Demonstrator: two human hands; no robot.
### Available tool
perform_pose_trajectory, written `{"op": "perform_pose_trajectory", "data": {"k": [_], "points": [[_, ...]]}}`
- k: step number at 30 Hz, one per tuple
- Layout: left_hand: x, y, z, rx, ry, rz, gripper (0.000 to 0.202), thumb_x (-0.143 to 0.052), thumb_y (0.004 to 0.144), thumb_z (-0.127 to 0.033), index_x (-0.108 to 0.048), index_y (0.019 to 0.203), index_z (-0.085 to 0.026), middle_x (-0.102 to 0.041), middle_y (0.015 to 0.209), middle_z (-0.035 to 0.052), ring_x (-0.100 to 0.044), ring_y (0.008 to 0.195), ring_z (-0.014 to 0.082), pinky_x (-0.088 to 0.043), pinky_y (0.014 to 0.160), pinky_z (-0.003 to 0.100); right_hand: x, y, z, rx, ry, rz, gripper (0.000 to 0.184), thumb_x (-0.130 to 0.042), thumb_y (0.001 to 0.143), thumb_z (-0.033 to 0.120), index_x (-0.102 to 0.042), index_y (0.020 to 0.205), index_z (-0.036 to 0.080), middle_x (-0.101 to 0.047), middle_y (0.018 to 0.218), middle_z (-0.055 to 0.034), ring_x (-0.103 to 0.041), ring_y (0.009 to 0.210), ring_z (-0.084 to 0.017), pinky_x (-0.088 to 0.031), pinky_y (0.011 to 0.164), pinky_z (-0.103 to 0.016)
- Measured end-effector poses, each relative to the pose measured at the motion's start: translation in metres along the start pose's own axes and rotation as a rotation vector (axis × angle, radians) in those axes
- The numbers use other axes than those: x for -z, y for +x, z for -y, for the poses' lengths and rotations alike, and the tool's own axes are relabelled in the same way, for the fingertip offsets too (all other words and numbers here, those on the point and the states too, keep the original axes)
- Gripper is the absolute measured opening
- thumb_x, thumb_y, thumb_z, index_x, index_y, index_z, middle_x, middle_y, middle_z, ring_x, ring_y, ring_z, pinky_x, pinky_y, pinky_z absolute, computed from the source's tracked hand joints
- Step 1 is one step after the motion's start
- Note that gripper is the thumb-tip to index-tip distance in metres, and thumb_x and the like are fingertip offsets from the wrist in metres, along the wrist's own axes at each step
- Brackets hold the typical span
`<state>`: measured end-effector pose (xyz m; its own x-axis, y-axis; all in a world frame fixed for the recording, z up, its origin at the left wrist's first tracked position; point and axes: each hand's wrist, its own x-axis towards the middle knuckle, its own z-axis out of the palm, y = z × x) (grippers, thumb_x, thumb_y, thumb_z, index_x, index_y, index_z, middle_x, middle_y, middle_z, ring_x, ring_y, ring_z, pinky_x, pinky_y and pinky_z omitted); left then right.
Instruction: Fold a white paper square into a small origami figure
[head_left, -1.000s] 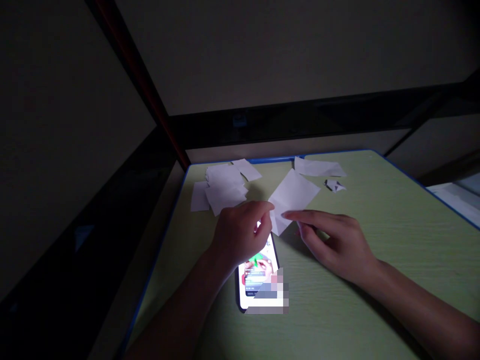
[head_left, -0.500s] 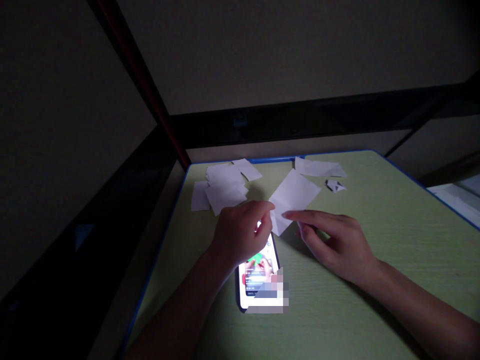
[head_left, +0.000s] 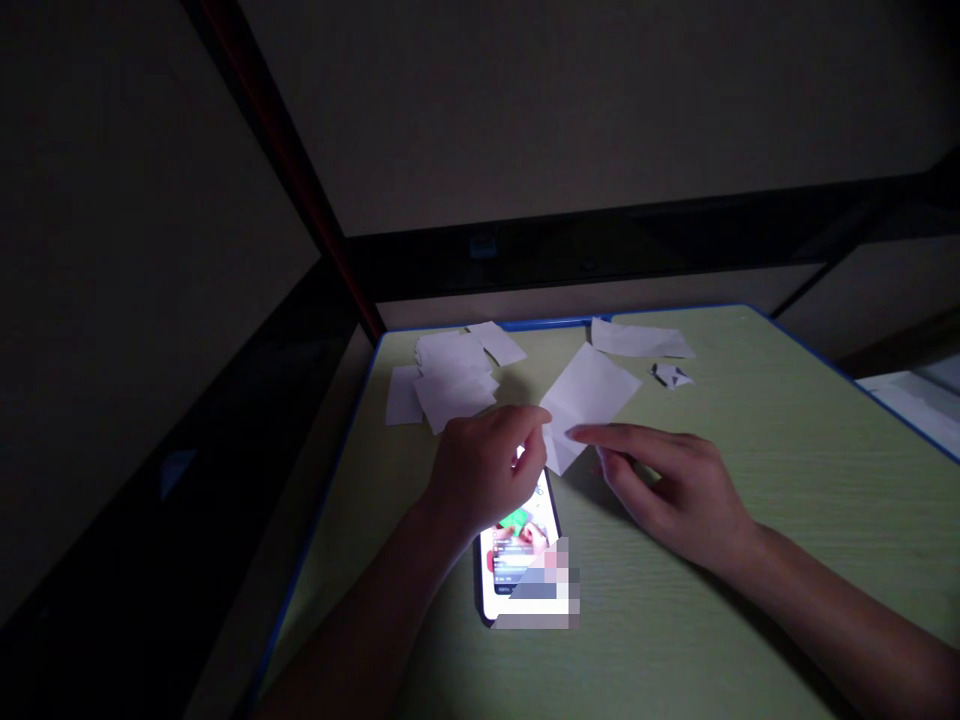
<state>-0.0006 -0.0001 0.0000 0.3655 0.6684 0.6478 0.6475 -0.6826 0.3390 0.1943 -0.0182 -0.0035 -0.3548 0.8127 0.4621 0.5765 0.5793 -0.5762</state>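
A white sheet of paper (head_left: 596,385) lies at an angle on the table, with faint creases in its near part. My left hand (head_left: 484,465) pinches the sheet's left corner between thumb and index finger. On the near right edge, my right hand (head_left: 675,485) has its index fingertip on top of the paper and its thumb at the edge, the two fingers closed on it. Below my left hand lies a phone (head_left: 517,550) with a bright screen showing hands and something green. My left hand covers the phone's upper part.
Several white paper pieces (head_left: 450,375) overlap at the table's back left. A long paper strip (head_left: 641,338) lies at the back right, with a small folded paper piece (head_left: 671,375) in front of it. The pale green table (head_left: 795,470) has a blue edge and stands near a wall.
The whole view has shifted very slightly. Both hands and the sheet stay in the same positions relative to each other.
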Motion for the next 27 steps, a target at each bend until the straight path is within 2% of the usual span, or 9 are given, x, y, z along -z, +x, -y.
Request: {"op": "perform_pose_trajectory", "data": {"k": [27], "points": [[0.0000,-0.0002,0.0001,0.001,0.013,-0.002,0.014,-0.051,0.076,-0.011,-0.059,0.087,-0.016,-0.064,0.065,-0.0019,-0.050,0.047,0.0056,-0.038,0.046,0.018,-0.0003,-0.0004,0.0001,0.029,-0.005,-0.016,0.027,-0.050,0.079,0.013,-0.065,0.100,0.019,-0.069,0.077,-0.0013,-0.056,0.048,-0.009,-0.045,0.049,-0.024]]}}
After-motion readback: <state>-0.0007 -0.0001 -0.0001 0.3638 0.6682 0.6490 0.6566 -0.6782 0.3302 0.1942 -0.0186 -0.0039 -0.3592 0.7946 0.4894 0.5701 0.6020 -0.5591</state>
